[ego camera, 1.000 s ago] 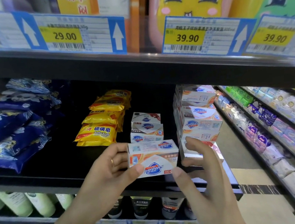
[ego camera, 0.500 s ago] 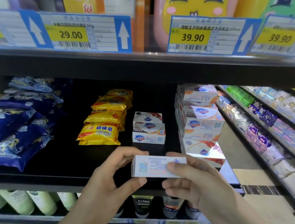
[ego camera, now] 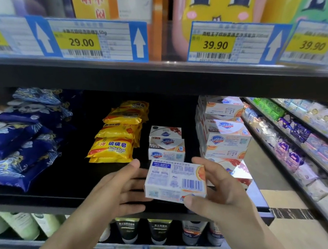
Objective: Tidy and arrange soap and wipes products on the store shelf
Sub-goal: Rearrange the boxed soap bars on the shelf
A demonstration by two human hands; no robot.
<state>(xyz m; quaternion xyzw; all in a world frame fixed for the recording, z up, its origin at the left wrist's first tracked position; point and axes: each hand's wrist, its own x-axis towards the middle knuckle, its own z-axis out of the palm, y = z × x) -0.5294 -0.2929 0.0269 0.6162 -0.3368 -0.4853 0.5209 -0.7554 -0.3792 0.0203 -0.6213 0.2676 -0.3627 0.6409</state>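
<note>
My right hand (ego camera: 219, 196) grips the white cardboard soap box (ego camera: 175, 182), left hand (ego camera: 113, 192) released; next, stack it on the short pile (ego camera: 166, 144).

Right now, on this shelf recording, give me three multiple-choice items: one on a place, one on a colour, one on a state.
1. Where do the sulfur soap packs lie?
A. Left of the small box stack
B. On the top shelf
C. Right of the tall box stack

2. What colour are the wipes packs?
A. Green
B. Dark blue
C. Red

3. How is the soap box held?
A. Lying untouched on the shelf
B. Between both hands, barcode side up
C. In the left hand alone

Answers: 1 A, the yellow packs sit just left of that stack. 2 B, their wrappers are dark blue. 3 B, the right hand pinches it, left fingers touch its side, barcode showing.
</note>
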